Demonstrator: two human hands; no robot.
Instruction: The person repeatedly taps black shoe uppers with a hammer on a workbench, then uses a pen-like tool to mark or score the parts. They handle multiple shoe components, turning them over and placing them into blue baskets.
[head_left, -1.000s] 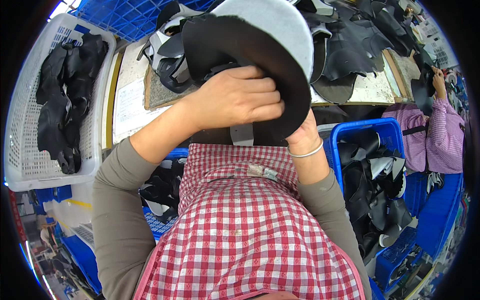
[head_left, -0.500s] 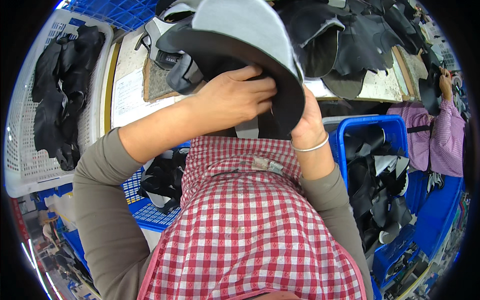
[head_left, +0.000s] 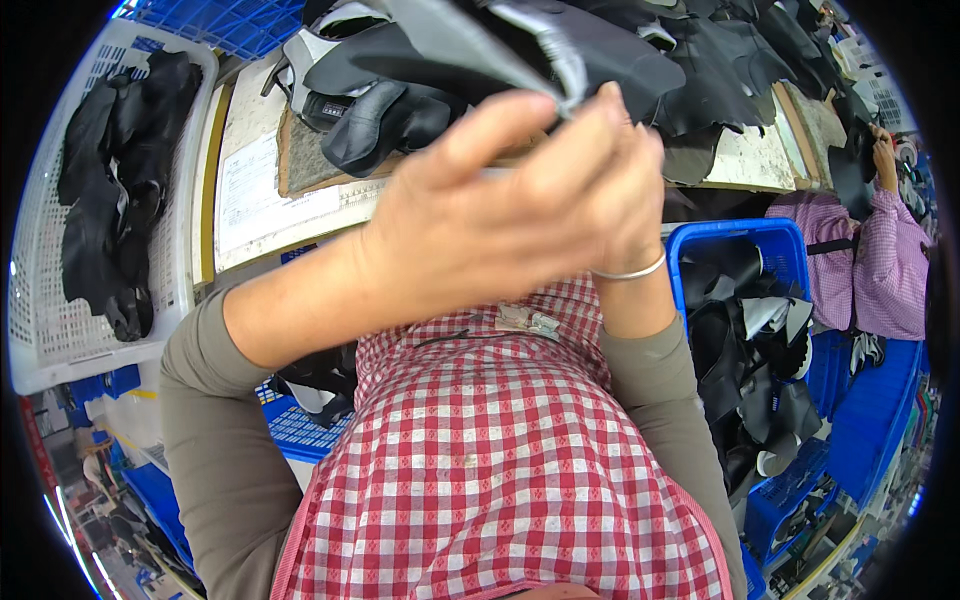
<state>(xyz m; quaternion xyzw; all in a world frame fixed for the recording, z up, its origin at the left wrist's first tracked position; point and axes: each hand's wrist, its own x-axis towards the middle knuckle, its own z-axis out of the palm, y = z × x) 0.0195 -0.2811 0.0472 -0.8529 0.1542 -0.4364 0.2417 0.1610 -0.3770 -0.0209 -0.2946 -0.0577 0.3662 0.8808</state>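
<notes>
A black leather-like piece with a pale grey lining is held above the table's near edge, its lower end narrowed to a fold at my fingers. My right hand, with a bangle at the wrist, pinches that lower end. In front of it crosses my left hand, smeared by motion; its fingertips lie against the right fingers and close to the fold, and its grip does not show clearly. On the table just behind my left hand lies a black padded piece.
Black cut pieces are heaped along the worktable. A white basket of black pieces stands left, a blue crate of scraps right. A paper sheet lies on the table. Another person in a pink checked garment works at far right.
The black piece has turned from a broad curved shape to a steep fold and moved up. My left hand has come from inside it toward the right hand, nearer the camera.
</notes>
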